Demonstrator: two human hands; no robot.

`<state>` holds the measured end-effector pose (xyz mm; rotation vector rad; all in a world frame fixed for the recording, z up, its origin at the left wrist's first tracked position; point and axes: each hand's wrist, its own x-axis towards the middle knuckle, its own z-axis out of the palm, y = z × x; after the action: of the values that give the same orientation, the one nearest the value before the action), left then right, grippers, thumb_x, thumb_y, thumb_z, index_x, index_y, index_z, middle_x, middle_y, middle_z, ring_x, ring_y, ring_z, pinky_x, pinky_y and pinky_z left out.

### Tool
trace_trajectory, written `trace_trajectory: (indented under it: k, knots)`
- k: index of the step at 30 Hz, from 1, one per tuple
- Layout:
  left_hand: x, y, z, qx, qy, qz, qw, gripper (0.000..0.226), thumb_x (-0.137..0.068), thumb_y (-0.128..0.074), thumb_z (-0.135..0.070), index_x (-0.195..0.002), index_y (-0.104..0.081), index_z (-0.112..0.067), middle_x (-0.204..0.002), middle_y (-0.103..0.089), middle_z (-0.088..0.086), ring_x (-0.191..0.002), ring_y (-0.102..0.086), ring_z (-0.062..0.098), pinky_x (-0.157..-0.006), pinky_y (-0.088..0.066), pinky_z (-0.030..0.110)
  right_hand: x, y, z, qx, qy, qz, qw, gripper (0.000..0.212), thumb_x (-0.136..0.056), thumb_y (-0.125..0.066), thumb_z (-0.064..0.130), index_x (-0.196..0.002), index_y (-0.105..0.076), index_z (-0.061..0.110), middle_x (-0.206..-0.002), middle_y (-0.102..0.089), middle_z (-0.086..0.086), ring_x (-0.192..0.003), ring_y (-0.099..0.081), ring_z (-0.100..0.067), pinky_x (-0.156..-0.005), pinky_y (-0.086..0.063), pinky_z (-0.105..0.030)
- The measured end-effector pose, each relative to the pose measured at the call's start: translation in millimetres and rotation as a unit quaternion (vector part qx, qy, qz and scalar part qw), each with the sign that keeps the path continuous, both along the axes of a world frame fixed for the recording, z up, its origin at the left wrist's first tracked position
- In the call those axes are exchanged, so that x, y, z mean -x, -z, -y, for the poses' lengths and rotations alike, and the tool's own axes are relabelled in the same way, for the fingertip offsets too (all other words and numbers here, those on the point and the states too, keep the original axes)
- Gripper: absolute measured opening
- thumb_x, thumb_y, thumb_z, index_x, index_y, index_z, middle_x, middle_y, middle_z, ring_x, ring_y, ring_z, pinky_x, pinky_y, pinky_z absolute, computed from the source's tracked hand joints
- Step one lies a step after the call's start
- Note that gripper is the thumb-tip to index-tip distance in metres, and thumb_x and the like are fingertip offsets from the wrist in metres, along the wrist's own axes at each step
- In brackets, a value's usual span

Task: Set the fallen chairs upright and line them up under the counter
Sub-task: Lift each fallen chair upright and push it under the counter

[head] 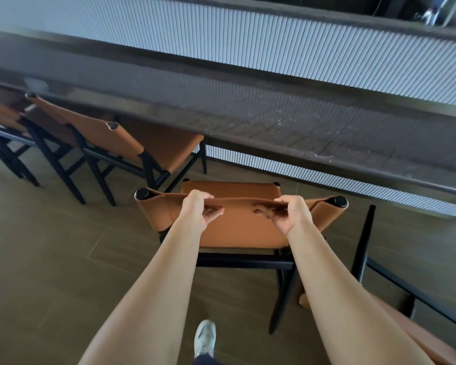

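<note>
Forearms are reaching forward from the bottom edge, with one shoe showing between them on the floor. Left hand and right hand are both gripping the top rim of the backrest of an upright chair; fingers are curling round the leather. The chair is standing just in front of the worktop, seat front near its edge, right of the tucked chairs.

Risks, as judged: the leather rim is sagging under the grip, so a push there may be twisting the chair instead of sliding it straight. A fallen chair is lying close on the right, one leg sticking up, and may be snagging the held chair's rear leg.

Orientation: the seat is facing the worktop, the backrest facing the person. The backrest's long axis is running roughly parallel to the worktop edge.
</note>
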<state>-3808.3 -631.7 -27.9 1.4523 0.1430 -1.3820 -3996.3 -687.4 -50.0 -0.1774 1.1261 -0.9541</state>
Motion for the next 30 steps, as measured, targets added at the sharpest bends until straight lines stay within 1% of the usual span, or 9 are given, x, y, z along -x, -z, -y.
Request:
trace_trajectory:
  k: [5,9,13,15,17,20,22,26,30]
  knots:
    - [-14,-19,42,-0.015,0.014,-0.007,1.0,0.025,-0.092,-0.056,-0.001,-0.117,-0.055,0.001,-0.109,-0.059,0.026,-0.099,-0.064,0.038,-0.084,-0.058,0.042,-16,-16,37,0.016,0.023,-0.022,0.999,0.024,-0.085,-0.047,-0.012,-0.106,-0.052,-0.003,-0.111,-0.054,-0.031,-0.09,-0.062,-0.053,-0.058,-0.059,-0.047]
    - [-21,-27,65,0.002,-0.001,-0.042,0.999,0.036,-0.093,-0.056,-0.007,-0.128,-0.048,-0.005,-0.122,-0.051,0.024,-0.109,-0.056,0.042,-0.089,-0.056,0.046,-27,-25,60,0.013,0.031,-0.046,0.998,0.02,-0.085,-0.045,-0.011,-0.103,-0.05,-0.004,-0.108,-0.052,-0.029,-0.085,-0.059,-0.051,-0.056,-0.059,-0.047]
    - [-26,-34,87,-0.003,-0.063,-0.103,0.993,0.045,-0.093,-0.059,-0.016,-0.134,-0.041,-0.01,-0.127,-0.045,0.024,-0.119,-0.048,0.048,-0.092,-0.052,0.052,-33,-29,78,0.015,0.035,-0.056,0.998,0.015,-0.084,-0.041,-0.011,-0.096,-0.049,-0.006,-0.102,-0.05,-0.032,-0.068,-0.061,-0.056,-0.054,-0.059,-0.053]
    - [-31,-36,95,-0.016,-0.064,-0.12,0.991,0.046,-0.091,-0.061,-0.013,-0.133,-0.041,-0.008,-0.129,-0.045,0.026,-0.123,-0.046,0.05,-0.093,-0.052,0.053,-35,-30,85,0.015,0.037,-0.058,0.998,0.016,-0.083,-0.04,-0.012,-0.096,-0.048,-0.006,-0.104,-0.048,-0.033,-0.077,-0.058,-0.059,-0.05,-0.058,-0.049]
    - [-36,-37,102,-0.025,-0.029,-0.097,0.995,0.038,-0.089,-0.058,-0.005,-0.125,-0.045,-0.003,-0.121,-0.049,0.028,-0.114,-0.053,0.049,-0.088,-0.055,0.05,-37,-30,93,0.02,0.035,-0.058,0.998,0.017,-0.083,-0.039,-0.011,-0.096,-0.048,-0.006,-0.105,-0.047,-0.035,-0.082,-0.057,-0.061,-0.05,-0.058,-0.048]
    - [-42,-35,113,-0.018,0.021,-0.058,0.998,0.015,-0.086,-0.053,0.001,-0.101,-0.051,0.001,-0.096,-0.056,0.027,-0.085,-0.062,0.044,-0.08,-0.059,0.044,-40,-32,108,0.029,0.032,-0.06,0.997,0.015,-0.083,-0.036,-0.012,-0.089,-0.048,-0.006,-0.1,-0.045,-0.032,-0.08,-0.056,-0.058,-0.059,-0.057,-0.061]
    - [-45,-36,120,-0.011,0.031,-0.049,0.998,0.003,-0.087,-0.052,0.001,-0.09,-0.052,0.002,-0.086,-0.058,0.027,-0.076,-0.062,0.042,-0.08,-0.059,0.044,-42,-33,119,0.029,0.023,-0.067,0.997,0.016,-0.083,-0.033,-0.011,-0.086,-0.048,-0.007,-0.098,-0.043,-0.031,-0.082,-0.053,-0.057,-0.061,-0.054,-0.064]
    - [-51,-37,143,0.001,0.034,-0.043,0.999,0.001,-0.087,-0.051,0.003,-0.086,-0.051,0.002,-0.086,-0.057,0.027,-0.075,-0.062,0.044,-0.083,-0.058,0.046,-46,-36,143,0.025,0.015,-0.07,0.997,0.016,-0.083,-0.031,-0.011,-0.083,-0.046,-0.007,-0.095,-0.038,-0.03,-0.089,-0.046,-0.057,-0.066,-0.054,-0.064]
    - [-60,-41,170,-0.002,0.031,-0.047,0.998,0.004,-0.088,-0.056,0.001,-0.09,-0.052,0.0,-0.093,-0.057,0.027,-0.079,-0.061,0.045,-0.085,-0.057,0.048,-53,-42,171,0.022,-0.01,-0.08,0.996,0.015,-0.081,-0.033,-0.01,-0.088,-0.045,-0.006,-0.098,-0.038,-0.033,-0.088,-0.05,-0.062,-0.058,-0.057,-0.06]
